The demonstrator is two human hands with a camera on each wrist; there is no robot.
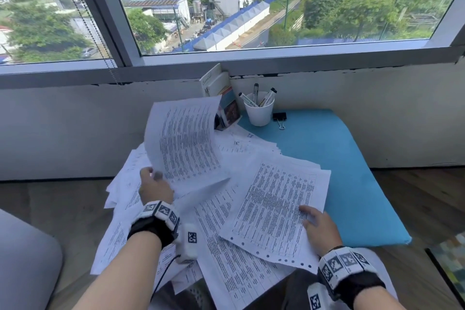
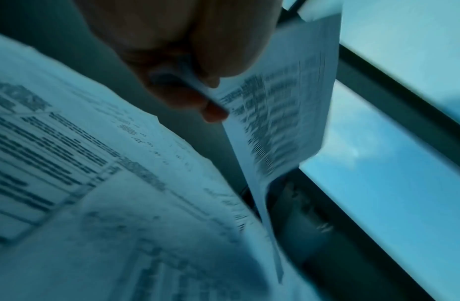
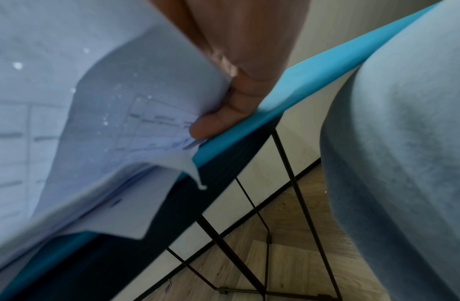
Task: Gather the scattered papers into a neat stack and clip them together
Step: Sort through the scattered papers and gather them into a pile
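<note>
Right hand (image 1: 319,228) pinches the punched sheaf (image 1: 274,211); left hand (image 1: 154,187) pinches 1 lifted sheet (image 1: 186,143). Best lay it squarely on that sheaf, edges matched.

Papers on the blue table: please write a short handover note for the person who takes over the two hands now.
Left hand pinches a raised sheet by its lower edge.
Right hand grips the punched sheets at the near table edge.
The other papers lie scattered and overlapping on the blue table.
The binder clip lies unused beside the white cup.
Done: gathering begun only.
Left: collect all sheets, square the stack, clip it.
</note>
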